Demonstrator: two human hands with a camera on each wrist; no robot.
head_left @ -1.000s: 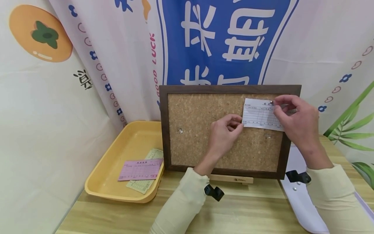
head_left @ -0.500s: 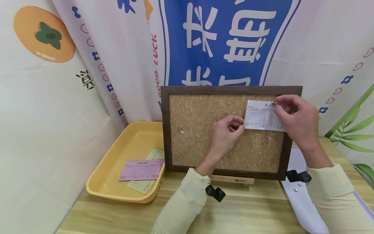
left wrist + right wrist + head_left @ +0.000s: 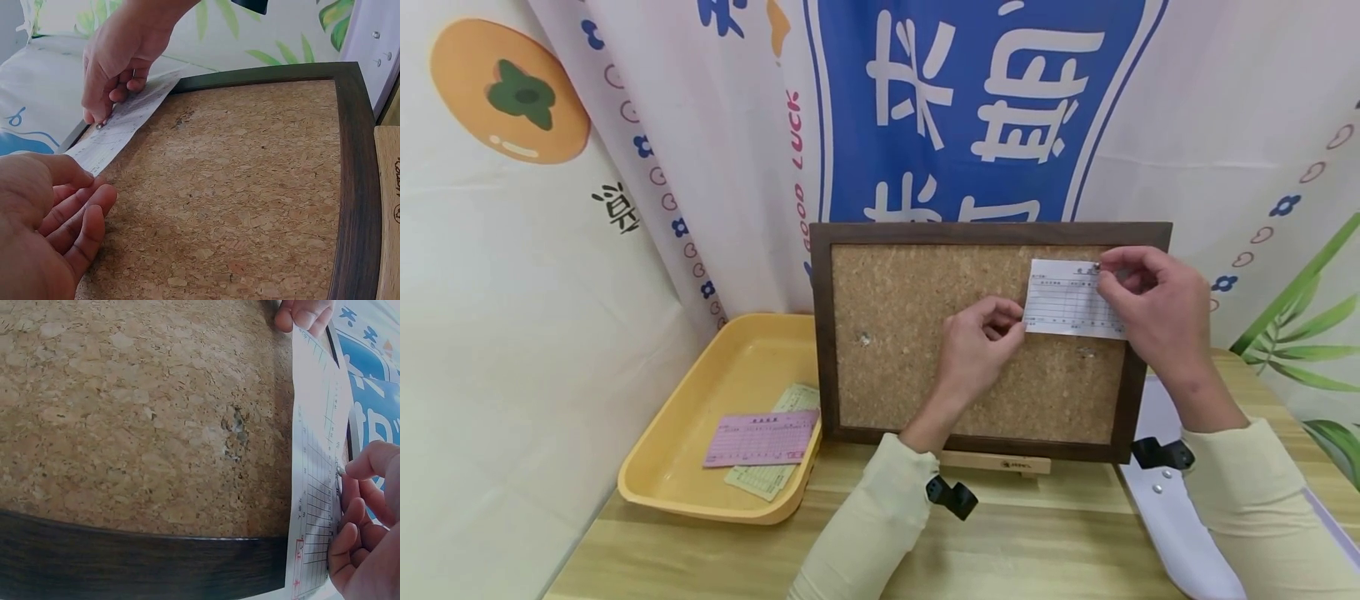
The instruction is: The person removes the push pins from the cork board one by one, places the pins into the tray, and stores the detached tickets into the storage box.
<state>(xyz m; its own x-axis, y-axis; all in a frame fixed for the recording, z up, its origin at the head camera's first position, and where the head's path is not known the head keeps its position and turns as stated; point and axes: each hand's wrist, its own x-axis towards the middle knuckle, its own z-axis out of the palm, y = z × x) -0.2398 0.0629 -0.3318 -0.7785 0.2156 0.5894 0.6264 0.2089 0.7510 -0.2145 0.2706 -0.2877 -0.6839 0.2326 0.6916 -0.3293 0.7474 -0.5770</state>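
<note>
A white printed receipt slip (image 3: 1063,296) lies against the upper right of a cork board (image 3: 917,367) in a dark wooden frame. My left hand (image 3: 981,346) pinches the slip's lower left corner between thumb and forefinger, as the left wrist view shows. At the slip's top edge my right hand (image 3: 1157,308) pinches a small metallic push pin (image 3: 100,125), its other fingers curled beside the paper. The slip's right part is hidden behind this hand in the head view. In the right wrist view the slip (image 3: 312,487) stands slightly off the cork along its lower edge.
A yellow tray (image 3: 655,467) on the left holds a pink slip (image 3: 760,437) and pale green slips (image 3: 763,480). Below the board shows a wooden stand (image 3: 996,461). A pale lilac item with metal snaps (image 3: 1172,517) lies under the right forearm. A printed curtain (image 3: 745,167) hangs behind.
Both hands keep their hold on the slip and the pin, nearly in the same place. The whole head view shifts very slightly.
</note>
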